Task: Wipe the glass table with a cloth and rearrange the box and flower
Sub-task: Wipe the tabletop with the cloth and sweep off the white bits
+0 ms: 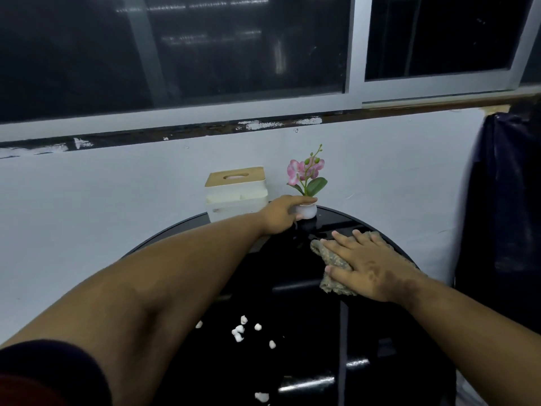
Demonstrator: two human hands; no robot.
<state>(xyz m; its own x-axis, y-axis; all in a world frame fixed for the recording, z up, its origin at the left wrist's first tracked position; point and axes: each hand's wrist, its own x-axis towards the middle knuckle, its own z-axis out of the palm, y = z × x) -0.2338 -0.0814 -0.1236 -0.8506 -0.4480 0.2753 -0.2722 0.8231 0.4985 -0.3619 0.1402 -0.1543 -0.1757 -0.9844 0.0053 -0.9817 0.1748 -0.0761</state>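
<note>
Two bare hands reach over a round black glass table (380, 332) that stands against a white wall (87, 200). The left hand (279, 215) stretches to the far edge and grips the small white pot (307, 211) of a pink flower (306, 171); the forefinger lies along the pot's rim and the other fingers curl round its near side. The pot stands upright on the glass, close to the wall. Just to its left sits a white box (234, 197) with a light wooden lid and an oval slot in the top, also at the back edge of the table and apart from the pot.

The right hand (369, 268) lies flat on a brownish, nubbly cloth (330, 259), fingers straight and spread, pressing it onto the glass on the right half of the table, near the flower pot but not touching it. The cloth shows beyond the fingertips and beside the thumb.

Several small white crumbs (238, 334) lie scattered on the near part of the glass, between the two forearms, with one more at the very front edge. Above the wall runs a dark window (205, 48) with a grey frame, and a dark, shiny sheet (506, 200) hangs at the right.
</note>
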